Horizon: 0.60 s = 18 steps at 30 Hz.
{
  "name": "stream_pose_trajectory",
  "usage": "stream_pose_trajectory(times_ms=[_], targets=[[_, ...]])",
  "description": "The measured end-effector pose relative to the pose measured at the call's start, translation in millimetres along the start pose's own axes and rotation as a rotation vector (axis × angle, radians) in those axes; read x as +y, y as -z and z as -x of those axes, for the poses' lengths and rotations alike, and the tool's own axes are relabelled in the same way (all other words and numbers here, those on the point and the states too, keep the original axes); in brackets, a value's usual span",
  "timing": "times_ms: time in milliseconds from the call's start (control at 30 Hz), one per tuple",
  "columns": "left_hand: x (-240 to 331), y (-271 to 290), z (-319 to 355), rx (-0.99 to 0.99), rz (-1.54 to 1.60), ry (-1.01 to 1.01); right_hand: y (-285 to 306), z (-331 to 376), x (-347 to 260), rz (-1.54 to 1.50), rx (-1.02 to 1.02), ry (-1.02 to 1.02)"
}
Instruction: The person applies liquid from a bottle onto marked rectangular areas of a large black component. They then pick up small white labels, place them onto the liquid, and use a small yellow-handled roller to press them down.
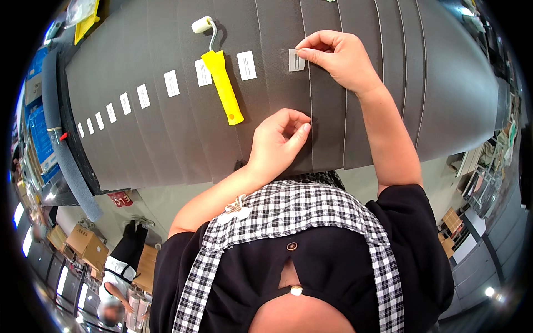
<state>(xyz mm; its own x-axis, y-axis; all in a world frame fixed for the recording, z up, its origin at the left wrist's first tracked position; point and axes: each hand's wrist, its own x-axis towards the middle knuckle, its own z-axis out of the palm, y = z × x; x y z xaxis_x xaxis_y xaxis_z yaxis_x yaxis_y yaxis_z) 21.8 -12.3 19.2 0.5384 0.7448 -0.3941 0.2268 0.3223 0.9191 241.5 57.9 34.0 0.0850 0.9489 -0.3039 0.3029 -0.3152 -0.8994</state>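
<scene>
I see a counter (444, 83) covered w/ overlapping dark grey foam strips (183, 150); storeroom floor and boxes below. R hand (341, 55) fingers pinch a small white label (296, 60) onto a strip, far side. L hand (280, 139) rests near the front edge, fingers loosely curled, holding nothing. Yellow roller (222, 77) lies just left, beside a label row (166, 84). Bare strips to the right.

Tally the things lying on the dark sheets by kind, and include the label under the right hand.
White labels: 10, counting the one that the right hand presses down
Yellow-handled rollers: 1
Total: 11
</scene>
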Motion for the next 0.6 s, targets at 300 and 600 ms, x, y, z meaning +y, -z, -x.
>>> stream_pose_trajectory(times_ms=[300,600], targets=[[-9.2,1.2,-1.8,0.037,-0.136,-0.152,-5.2,-9.7,-0.2,0.051,0.003,-0.04],[-11.8,1.1,-2.7,0.037,-0.17,-0.189,-9.6,-11.0,2.9,0.129,0.034,-0.049]])
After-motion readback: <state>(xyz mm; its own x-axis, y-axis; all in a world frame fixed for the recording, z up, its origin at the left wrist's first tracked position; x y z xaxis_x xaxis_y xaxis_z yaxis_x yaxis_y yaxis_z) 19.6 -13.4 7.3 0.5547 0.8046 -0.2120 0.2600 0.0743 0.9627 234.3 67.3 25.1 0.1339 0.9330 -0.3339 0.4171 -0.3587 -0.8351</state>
